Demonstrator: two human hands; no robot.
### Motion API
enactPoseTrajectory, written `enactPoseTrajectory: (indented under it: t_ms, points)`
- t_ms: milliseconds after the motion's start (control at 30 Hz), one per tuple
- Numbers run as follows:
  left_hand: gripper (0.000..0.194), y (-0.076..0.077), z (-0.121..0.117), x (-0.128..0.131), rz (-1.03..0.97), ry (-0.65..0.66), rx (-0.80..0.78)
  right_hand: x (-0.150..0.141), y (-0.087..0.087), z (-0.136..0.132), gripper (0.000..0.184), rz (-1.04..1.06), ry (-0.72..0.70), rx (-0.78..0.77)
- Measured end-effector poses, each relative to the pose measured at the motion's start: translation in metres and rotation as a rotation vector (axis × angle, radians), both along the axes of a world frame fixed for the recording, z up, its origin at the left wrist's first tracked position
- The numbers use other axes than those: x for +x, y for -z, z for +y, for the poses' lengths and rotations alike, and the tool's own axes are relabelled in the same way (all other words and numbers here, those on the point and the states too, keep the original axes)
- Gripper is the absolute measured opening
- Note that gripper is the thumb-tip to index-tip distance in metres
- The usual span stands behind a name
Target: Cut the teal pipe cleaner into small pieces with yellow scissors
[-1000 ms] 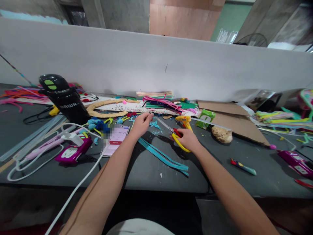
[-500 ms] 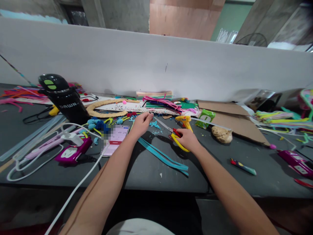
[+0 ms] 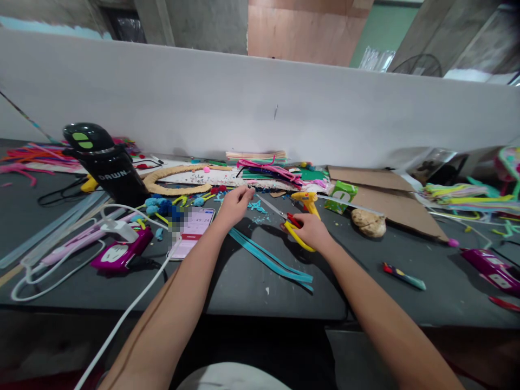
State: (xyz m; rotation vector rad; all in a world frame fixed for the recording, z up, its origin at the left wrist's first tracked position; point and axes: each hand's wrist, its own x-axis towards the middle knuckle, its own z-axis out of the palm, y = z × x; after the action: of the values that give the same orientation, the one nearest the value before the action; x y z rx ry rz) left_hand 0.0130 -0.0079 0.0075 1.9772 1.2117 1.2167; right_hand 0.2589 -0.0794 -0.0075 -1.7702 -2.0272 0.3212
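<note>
My right hand [image 3: 312, 232] is closed round the red and yellow handles of a pair of scissors [image 3: 299, 238]. The blades point up and left, their tips near my left hand [image 3: 239, 203]. The fingers of my left hand are pinched together; what they hold is too small or hidden to make out. Just beyond the blades lie short light-blue snippets [image 3: 257, 206] on the dark table. A bundle of long blue pipe cleaners [image 3: 272, 261] rests between my forearms.
A phone [image 3: 194, 235] lies left of my left forearm, near a black bottle [image 3: 109, 168] and a purple power block [image 3: 124, 252]. To the right are a yellow glue gun [image 3: 307, 201], a green packet [image 3: 341, 197], a tan lump [image 3: 369, 223], cardboard [image 3: 400, 211] and a utility knife [image 3: 404, 276].
</note>
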Motion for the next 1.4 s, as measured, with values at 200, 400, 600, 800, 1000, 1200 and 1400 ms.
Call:
enactPoseTrajectory:
  t_ms: [200, 400, 600, 800, 1000, 1200, 1400]
  points:
    - [0.042, -0.0016, -0.0019, 0.0000, 0.003, 0.010, -0.009, 0.0008, 0.0021, 0.0007, 0.050, 0.009, -0.005, 0.003]
    - [0.041, -0.0017, -0.0015, 0.0001, 0.013, -0.005, 0.001, -0.0007, 0.0022, 0.0001, 0.048, 0.035, 0.006, 0.034]
    - [0.042, -0.0038, -0.0044, 0.0017, 0.016, -0.032, 0.002, -0.0025, 0.0025, -0.0009, 0.046, 0.070, 0.000, 0.034]
    - [0.044, -0.0032, -0.0054, 0.0022, 0.027, -0.039, 0.006, -0.0016, 0.0028, -0.0009, 0.048, 0.020, 0.003, 0.018]
    - [0.043, -0.0045, -0.0061, 0.0028, 0.040, -0.038, 0.005, -0.0006, 0.0028, -0.0010, 0.046, 0.014, -0.025, 0.011]
    - [0.044, -0.0047, -0.0058, 0.0025, 0.050, -0.023, 0.007, 0.0002, 0.0041, 0.0002, 0.045, 0.008, -0.034, 0.019]
    - [0.045, -0.0034, -0.0046, 0.0018, 0.047, -0.032, -0.002, -0.0003, 0.0024, 0.0001, 0.043, -0.001, -0.035, 0.011]
